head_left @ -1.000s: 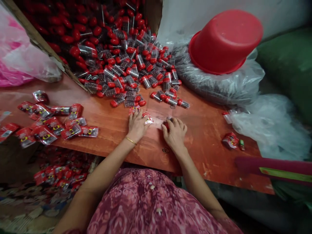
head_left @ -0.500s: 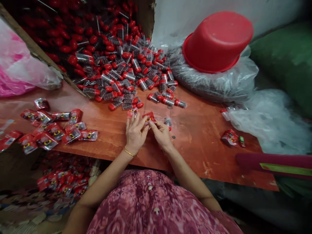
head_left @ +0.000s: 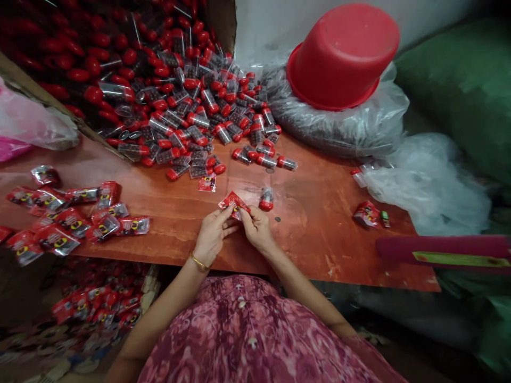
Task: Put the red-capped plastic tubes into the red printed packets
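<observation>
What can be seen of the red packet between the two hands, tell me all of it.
The red packet is small, flat-looking and mostly red, with paler printed marks and a lighter patch near the fingers. It looks like thin, glossy film, though the material is uncertain. It is turned askew, one corner pointing away from the person. The left hand and right hand pinch it at its near side, hiding part of it. It is over the orange-brown tabletop; whether anything is inside cannot be told.
</observation>
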`<state>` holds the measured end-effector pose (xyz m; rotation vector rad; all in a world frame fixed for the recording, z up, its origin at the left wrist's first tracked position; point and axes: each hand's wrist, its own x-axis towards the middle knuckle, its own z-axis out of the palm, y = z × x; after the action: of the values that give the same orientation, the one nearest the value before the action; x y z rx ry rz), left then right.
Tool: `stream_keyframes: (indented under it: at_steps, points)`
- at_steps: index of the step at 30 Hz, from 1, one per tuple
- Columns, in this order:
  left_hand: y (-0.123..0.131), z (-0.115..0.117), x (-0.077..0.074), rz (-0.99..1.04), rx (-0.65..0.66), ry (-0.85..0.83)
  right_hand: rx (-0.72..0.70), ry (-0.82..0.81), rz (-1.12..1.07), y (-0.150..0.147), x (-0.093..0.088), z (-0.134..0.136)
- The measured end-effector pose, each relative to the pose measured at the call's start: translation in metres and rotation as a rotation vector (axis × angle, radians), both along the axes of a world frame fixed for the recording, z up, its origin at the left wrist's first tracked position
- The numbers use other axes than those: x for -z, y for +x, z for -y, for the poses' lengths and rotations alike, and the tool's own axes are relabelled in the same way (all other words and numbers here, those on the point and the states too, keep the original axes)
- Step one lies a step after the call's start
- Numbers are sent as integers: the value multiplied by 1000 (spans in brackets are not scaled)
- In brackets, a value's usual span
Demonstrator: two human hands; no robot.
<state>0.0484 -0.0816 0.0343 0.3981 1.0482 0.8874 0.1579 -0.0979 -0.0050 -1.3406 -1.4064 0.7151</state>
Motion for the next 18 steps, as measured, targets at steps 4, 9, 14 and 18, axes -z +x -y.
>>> stream_keyframes:
  at_steps: [4, 9, 14, 18]
  points:
    - [-4, -4, 0, -50, -68, 15, -148, 6, 97, 18, -5, -1]
    - [-5, -9, -3, -59, -89, 13, -207, 88, 679, 87, -19, -28]
    - [-4, -10, -5, -16, -73, -19, -384, -45, 1058, 124, -24, -53]
    - [-9, -10, -5, 10, -77, -38, -436, -54, 1092, 120, -24, -45]
